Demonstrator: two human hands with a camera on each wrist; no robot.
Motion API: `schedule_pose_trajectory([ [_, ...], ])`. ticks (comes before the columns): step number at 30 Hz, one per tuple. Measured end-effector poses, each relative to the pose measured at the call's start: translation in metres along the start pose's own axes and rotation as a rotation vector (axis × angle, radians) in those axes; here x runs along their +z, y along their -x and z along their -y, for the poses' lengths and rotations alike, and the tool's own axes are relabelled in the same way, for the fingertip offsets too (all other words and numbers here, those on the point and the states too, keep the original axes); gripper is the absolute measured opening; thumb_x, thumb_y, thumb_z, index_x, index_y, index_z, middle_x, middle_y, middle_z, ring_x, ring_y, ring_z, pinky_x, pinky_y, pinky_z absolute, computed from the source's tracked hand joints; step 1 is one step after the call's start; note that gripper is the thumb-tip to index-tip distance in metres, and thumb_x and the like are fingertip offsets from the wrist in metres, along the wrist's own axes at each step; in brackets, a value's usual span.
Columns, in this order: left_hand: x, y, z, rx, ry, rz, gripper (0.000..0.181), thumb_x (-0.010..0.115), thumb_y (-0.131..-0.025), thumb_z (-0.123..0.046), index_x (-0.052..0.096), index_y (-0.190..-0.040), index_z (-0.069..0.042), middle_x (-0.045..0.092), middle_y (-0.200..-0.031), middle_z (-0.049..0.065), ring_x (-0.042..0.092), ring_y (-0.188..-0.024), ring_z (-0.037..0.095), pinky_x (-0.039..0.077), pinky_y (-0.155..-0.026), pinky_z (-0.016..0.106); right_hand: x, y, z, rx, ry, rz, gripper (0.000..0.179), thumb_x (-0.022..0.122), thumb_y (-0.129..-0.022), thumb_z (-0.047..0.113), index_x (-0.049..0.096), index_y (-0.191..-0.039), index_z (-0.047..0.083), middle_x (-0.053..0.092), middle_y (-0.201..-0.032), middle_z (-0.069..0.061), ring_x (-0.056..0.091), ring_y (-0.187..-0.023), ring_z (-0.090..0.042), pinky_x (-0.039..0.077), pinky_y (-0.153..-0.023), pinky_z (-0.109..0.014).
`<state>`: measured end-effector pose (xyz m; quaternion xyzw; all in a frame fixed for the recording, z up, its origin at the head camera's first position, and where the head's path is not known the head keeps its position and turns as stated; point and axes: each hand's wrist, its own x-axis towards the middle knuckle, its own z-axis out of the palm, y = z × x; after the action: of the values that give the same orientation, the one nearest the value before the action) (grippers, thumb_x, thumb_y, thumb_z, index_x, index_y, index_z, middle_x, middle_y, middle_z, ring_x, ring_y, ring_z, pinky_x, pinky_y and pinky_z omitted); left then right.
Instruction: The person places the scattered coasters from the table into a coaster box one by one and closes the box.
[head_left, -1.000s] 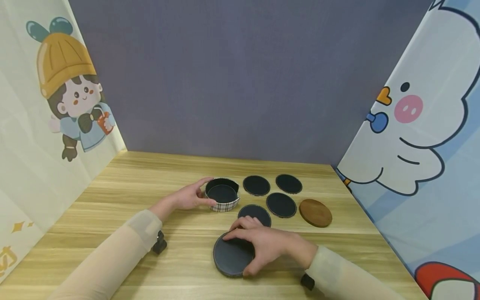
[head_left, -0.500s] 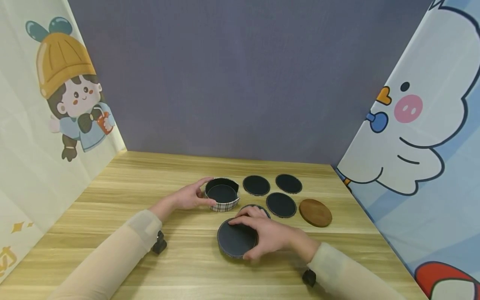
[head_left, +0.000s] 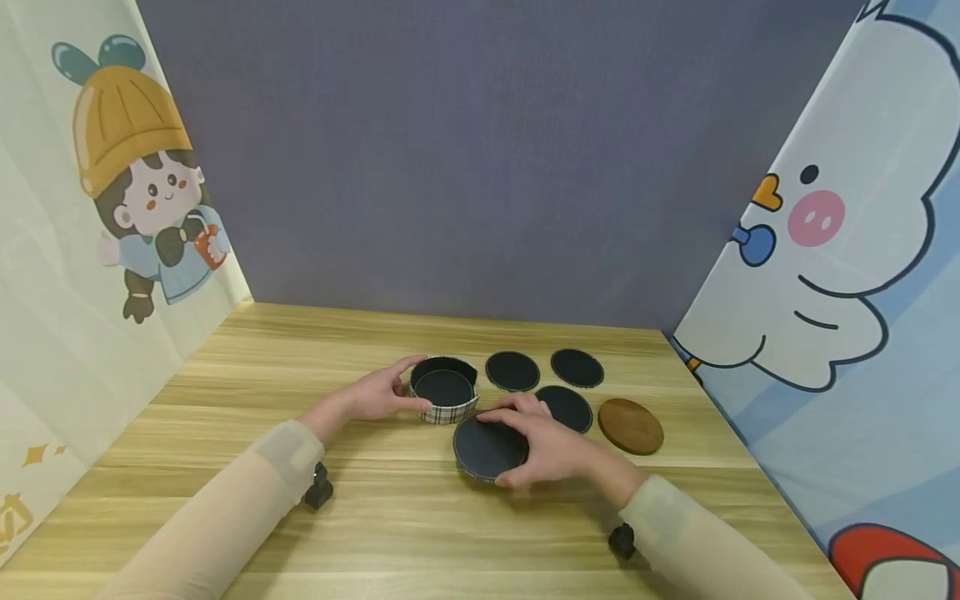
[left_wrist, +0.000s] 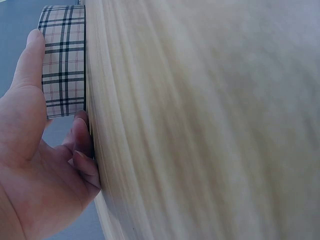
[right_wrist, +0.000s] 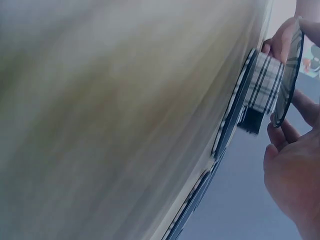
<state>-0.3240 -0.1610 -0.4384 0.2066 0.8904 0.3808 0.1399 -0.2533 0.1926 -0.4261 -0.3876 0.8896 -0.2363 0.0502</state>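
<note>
My left hand (head_left: 381, 393) holds the left side of a round plaid coaster holder (head_left: 450, 413), thumb in front and fingers behind. The holder stands on the table with a black disc showing inside and a gap in its right wall. My right hand (head_left: 553, 446) grips a round black coaster (head_left: 486, 448) by its edge, tilted and raised off the table just in front of the holder. In the right wrist view the held coaster (right_wrist: 289, 80) shows a plaid underside. Beneath it a coaster (right_wrist: 234, 107) lies on the table, hidden in the head view.
More black coasters lie flat to the right: one at the back (head_left: 513, 371), one farther right (head_left: 577, 367), and one (head_left: 566, 410) partly behind my right fingers. A brown wooden disc (head_left: 631, 426) lies beyond them. A grey panel (head_left: 480, 167) stands along the table's back edge.
My right hand has carried the black coaster away from me and slightly right, toward the holder, covering the nearest lying coaster. My left hand and the holder have stayed put.
</note>
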Motion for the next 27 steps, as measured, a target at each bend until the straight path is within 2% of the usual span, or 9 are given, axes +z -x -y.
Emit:
schedule_pose_trajectory([
  [12, 0.000, 0.001, 0.002, 0.003, -0.005, -0.003, 0.106, 0.083, -0.097, -0.052, 0.020, -0.177, -0.022, 0.065, -0.089, 0.005, 0.058, -0.081, 0.018, 0.049, -0.077, 0.036, -0.011, 0.000, -0.021, 0.099, 0.011, -0.031, 0.087, 0.092, -0.082, 0.046, 0.057, -0.160, 0.033, 0.045, -0.159, 0.000, 0.040, -0.144, -0.028, 0.032, -0.111, -0.053],
  [21, 0.000, 0.000, 0.003, 0.012, 0.008, 0.002, 0.107, 0.084, -0.097, -0.051, 0.020, -0.177, -0.022, 0.064, -0.088, 0.005, 0.057, -0.081, 0.019, 0.048, -0.078, 0.036, -0.019, -0.005, -0.031, 0.138, 0.017, -0.085, 0.085, 0.091, -0.082, 0.047, 0.059, -0.159, 0.028, 0.048, -0.157, -0.003, 0.039, -0.147, -0.034, 0.033, -0.117, -0.065],
  [27, 0.000, 0.000, 0.002, 0.011, 0.012, 0.002, 0.107, 0.084, -0.097, -0.051, 0.019, -0.177, -0.022, 0.064, -0.088, 0.005, 0.057, -0.081, 0.019, 0.048, -0.078, 0.037, -0.025, -0.013, -0.036, 0.154, 0.037, -0.105, 0.086, 0.090, -0.084, 0.049, 0.058, -0.160, 0.026, 0.046, -0.160, -0.010, 0.038, -0.146, -0.037, 0.032, -0.112, -0.063],
])
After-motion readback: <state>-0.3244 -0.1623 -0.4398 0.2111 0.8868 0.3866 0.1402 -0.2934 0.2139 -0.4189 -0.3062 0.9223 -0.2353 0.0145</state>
